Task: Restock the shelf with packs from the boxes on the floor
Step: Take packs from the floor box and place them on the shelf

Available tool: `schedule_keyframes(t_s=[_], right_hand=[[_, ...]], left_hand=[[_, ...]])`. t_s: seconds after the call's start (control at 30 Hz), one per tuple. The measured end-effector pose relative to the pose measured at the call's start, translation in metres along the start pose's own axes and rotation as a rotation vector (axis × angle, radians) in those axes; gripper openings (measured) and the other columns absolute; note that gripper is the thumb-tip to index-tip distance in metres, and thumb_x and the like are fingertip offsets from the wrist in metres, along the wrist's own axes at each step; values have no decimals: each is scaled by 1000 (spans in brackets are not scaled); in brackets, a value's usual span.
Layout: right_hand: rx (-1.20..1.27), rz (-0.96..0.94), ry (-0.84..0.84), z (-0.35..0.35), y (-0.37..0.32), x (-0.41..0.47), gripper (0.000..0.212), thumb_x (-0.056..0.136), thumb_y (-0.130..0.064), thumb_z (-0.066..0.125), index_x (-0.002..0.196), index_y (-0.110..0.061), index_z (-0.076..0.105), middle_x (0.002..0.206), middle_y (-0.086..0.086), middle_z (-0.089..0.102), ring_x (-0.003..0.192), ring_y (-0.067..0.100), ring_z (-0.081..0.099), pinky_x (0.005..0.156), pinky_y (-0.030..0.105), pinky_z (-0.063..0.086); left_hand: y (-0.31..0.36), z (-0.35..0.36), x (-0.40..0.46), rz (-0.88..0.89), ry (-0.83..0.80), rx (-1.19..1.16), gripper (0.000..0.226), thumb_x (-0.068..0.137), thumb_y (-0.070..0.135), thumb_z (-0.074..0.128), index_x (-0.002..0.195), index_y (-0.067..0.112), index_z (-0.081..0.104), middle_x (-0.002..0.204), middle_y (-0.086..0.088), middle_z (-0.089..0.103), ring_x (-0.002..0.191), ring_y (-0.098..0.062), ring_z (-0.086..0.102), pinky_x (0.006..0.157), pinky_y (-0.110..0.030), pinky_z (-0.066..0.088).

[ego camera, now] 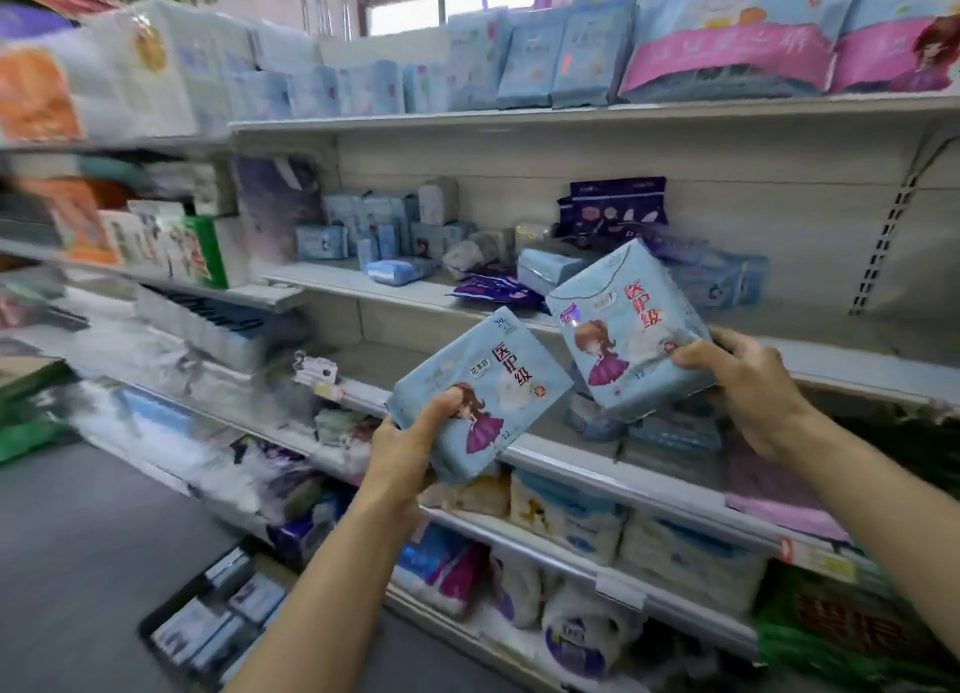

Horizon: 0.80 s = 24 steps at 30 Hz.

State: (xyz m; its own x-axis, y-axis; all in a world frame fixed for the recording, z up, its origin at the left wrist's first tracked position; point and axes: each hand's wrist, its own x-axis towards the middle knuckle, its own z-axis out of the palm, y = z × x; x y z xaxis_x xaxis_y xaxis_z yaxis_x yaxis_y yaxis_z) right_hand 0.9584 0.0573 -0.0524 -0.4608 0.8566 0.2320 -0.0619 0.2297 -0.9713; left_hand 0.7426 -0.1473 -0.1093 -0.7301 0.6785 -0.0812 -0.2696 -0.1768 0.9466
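Observation:
Each of my hands holds one light blue pack printed with a cartoon girl in a purple dress and red characters. My left hand (pixel 410 445) grips the lower left corner of the nearer pack (pixel 480 388), in front of the shelf edge. My right hand (pixel 748 386) grips the right side of the second pack (pixel 626 329), which is tilted and raised in front of the middle shelf (pixel 332 282). That shelf holds several blue and purple packs, loosely piled. A box on the floor (pixel 218 619) at the lower left holds several more packs.
The shelf unit has several tiers. Large blue and pink packs stand on the top shelf (pixel 571 113). Tissue and paper rolls fill the lower tiers (pixel 571 625). Grey floor (pixel 78 536) stretches to the left. The left part of the view is motion-blurred.

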Motion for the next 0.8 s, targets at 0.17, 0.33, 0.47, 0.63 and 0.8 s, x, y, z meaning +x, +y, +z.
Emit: schedule_keyframes(t_s=[0.17, 0.33, 0.47, 0.63, 0.8], right_hand=[[89, 55, -113, 67, 16, -3, 18, 74, -12, 67, 92, -8, 66, 90, 15, 66, 84, 30, 58, 71, 36, 47], [132, 142, -246, 127, 35, 6, 29, 82, -11, 64, 110, -4, 62, 100, 15, 67, 85, 27, 63, 68, 33, 53], [176, 214, -340, 184, 50, 21, 24, 83, -11, 62, 107, -3, 61, 114, 22, 63, 99, 33, 62, 88, 46, 53], [174, 251, -452, 245, 70, 41, 29, 79, -19, 66, 105, -8, 61, 115, 20, 61, 101, 32, 61, 88, 44, 52], [132, 267, -510, 320, 99, 84, 25, 80, -23, 69, 100, -12, 62, 111, 19, 63, 96, 31, 63, 76, 40, 55]], left_hand=[[9, -60, -8, -7, 106, -33, 53, 65, 37, 85, 110, 13, 68, 92, -8, 77, 85, -25, 74, 82, -42, 60], [13, -112, -10, -40, 250, -32, 53, 64, 43, 86, 103, 11, 71, 93, -11, 77, 95, -33, 71, 96, -57, 51], [18, -151, 1, -49, 350, -32, 49, 70, 44, 81, 105, 12, 71, 90, -9, 77, 88, -28, 73, 88, -52, 57], [23, -195, 27, -39, 440, -38, 47, 79, 46, 75, 110, 10, 70, 88, -7, 77, 71, -18, 74, 64, -32, 59], [25, -242, 79, -62, 540, -54, 54, 76, 50, 74, 111, 9, 69, 92, -12, 77, 80, -26, 74, 76, -41, 61]])
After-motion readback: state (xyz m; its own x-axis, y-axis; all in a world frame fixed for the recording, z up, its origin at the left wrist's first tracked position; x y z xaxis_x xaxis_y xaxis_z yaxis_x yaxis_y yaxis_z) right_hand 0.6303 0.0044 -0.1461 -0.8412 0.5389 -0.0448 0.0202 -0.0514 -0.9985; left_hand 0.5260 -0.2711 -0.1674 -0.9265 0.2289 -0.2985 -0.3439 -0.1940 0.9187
